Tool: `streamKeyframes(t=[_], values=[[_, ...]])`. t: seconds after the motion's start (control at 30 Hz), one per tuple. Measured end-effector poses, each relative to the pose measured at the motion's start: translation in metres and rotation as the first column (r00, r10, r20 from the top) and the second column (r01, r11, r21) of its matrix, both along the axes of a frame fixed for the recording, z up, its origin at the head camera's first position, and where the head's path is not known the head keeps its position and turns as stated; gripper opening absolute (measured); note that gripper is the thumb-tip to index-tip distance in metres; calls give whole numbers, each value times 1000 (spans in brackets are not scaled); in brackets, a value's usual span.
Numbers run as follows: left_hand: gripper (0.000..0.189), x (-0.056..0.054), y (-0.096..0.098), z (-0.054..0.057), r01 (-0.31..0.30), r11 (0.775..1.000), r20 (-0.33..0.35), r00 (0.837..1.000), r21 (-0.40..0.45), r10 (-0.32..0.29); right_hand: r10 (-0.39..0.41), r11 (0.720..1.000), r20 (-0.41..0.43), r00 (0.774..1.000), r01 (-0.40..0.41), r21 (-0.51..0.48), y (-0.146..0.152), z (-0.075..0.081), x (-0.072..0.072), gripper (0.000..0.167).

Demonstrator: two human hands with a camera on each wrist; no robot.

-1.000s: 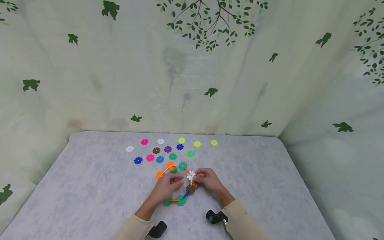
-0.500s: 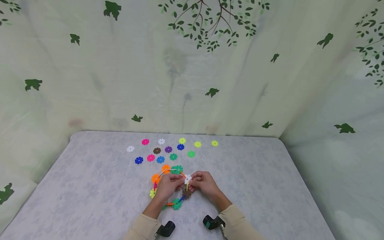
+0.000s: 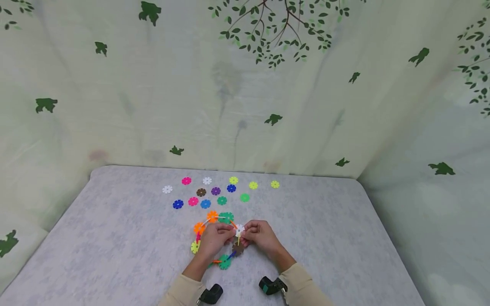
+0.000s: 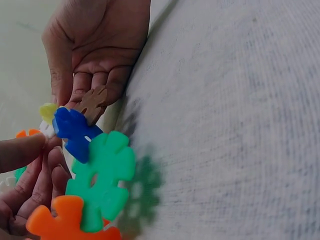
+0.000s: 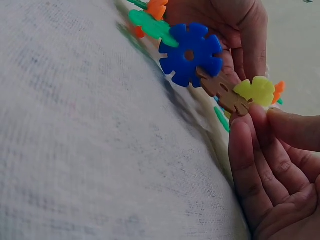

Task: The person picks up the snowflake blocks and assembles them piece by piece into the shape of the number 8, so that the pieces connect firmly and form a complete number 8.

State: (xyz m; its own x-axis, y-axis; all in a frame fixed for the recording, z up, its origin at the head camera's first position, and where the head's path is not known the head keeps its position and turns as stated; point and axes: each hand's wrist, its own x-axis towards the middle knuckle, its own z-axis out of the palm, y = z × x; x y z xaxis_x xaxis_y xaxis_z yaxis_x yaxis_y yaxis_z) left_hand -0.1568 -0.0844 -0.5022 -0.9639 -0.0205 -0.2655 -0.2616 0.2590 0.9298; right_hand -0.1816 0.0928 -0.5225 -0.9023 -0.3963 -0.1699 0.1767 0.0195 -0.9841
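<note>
A ring of slotted plastic discs, joined edge to edge, lies between my two hands. At its right side, my left hand pinches a white disc between thumb and fingertips. From the other side my right hand pinches the same white disc at its edge. A yellow disc stands on edge by the right fingertips, joined to a brown disc. Blue and green discs follow along the chain, then an orange one. My left hand hides part of the ring in the head view.
Loose discs lie scattered behind the ring on the grey cloth-covered table, among them a purple disc, a pink disc and a light green disc. A leaf-patterned curtain rises along the table's back edge.
My left hand has moved right and taken hold of the white disc. The ring and right hand have shifted slightly left and toward me; a yellow disc at the ring's left has come into sight.
</note>
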Motion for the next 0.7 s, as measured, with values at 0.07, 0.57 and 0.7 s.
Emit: streamKeyframes(t=[0.07, 0.57, 0.7], values=[[24, 1, -1, 0, 2, 1000, 4, 1000, -1, -2, 47, 999, -5, 999, -47, 14, 2, -1, -2, 11], [24, 10, -12, 1, -29, 996, 15, 1000, 89, 28, 298, 832, -241, 924, -127, 541, -22, 17, -80, 16], [25, 10, -13, 0, -45, 994, 22, 999, 104, 43, 432, 721, -229, 872, -182, 669, -46, 22, -91, 17]])
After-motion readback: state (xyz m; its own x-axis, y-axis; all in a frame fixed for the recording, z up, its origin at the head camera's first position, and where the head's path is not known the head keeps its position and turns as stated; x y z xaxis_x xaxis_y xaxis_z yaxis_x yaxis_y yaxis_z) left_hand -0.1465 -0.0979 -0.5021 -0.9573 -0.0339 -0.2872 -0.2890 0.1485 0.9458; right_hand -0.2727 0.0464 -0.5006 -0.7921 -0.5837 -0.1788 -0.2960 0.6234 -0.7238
